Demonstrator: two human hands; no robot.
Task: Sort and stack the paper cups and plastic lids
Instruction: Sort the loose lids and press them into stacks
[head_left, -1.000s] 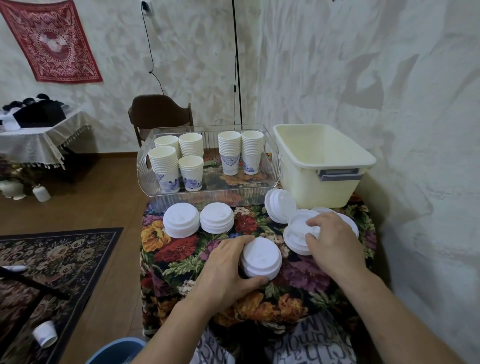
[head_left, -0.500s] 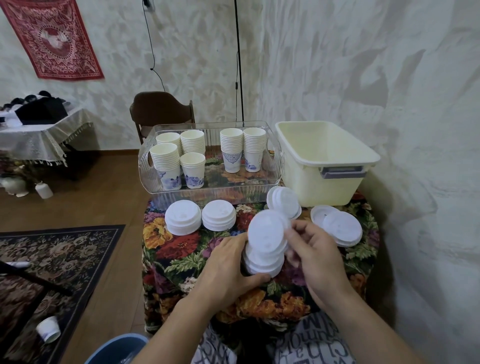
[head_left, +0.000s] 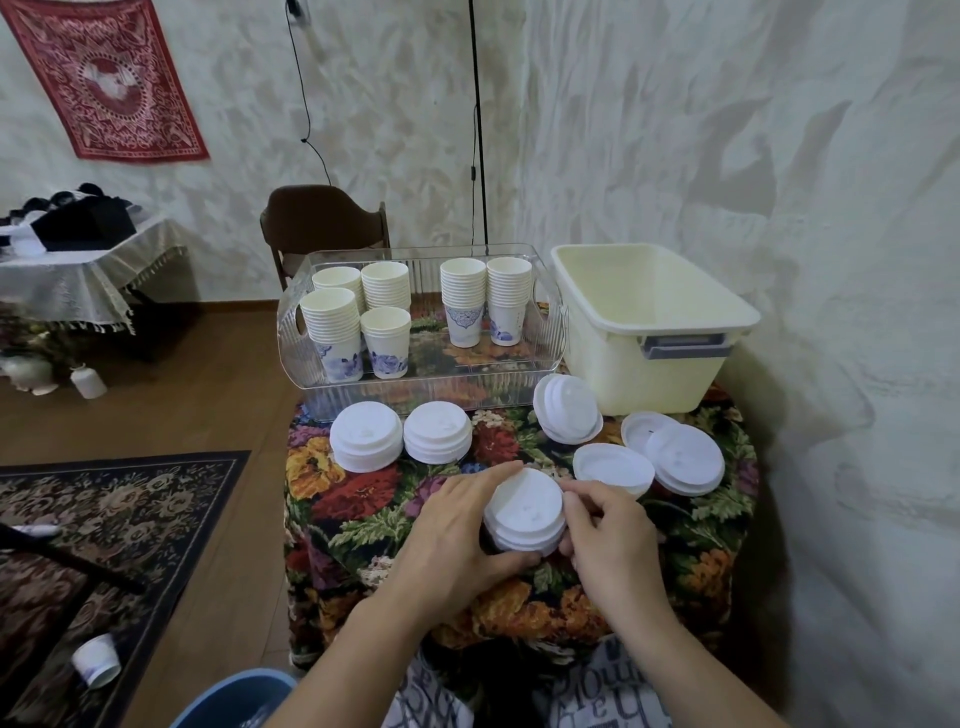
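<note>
A short stack of white plastic lids (head_left: 525, 512) sits on the floral tablecloth (head_left: 353, 514) near the front. My left hand (head_left: 457, 530) curls round its left side, and my right hand (head_left: 605, 535) grips its right edge with curled fingers. Two tidy lid stacks (head_left: 367, 436) (head_left: 437, 431) stand further back on the left. Loose lids lie to the right: a leaning pile (head_left: 567, 408), a single upturned lid (head_left: 613, 467) and a flat pile (head_left: 683, 460). Several stacks of paper cups (head_left: 332, 327) (head_left: 485, 296) stand in the clear tray (head_left: 426, 384).
An empty cream plastic tub (head_left: 649, 332) stands at the back right against the wall. A stray paper cup (head_left: 96, 661) lies on the rug at lower left. A blue bucket rim (head_left: 234, 696) shows below the table's front edge. A brown chair (head_left: 322, 223) stands behind the tray.
My right hand carried lids from the right-hand pile over to the front stack and set them down on it. Both hands now hold that stack's sides.
</note>
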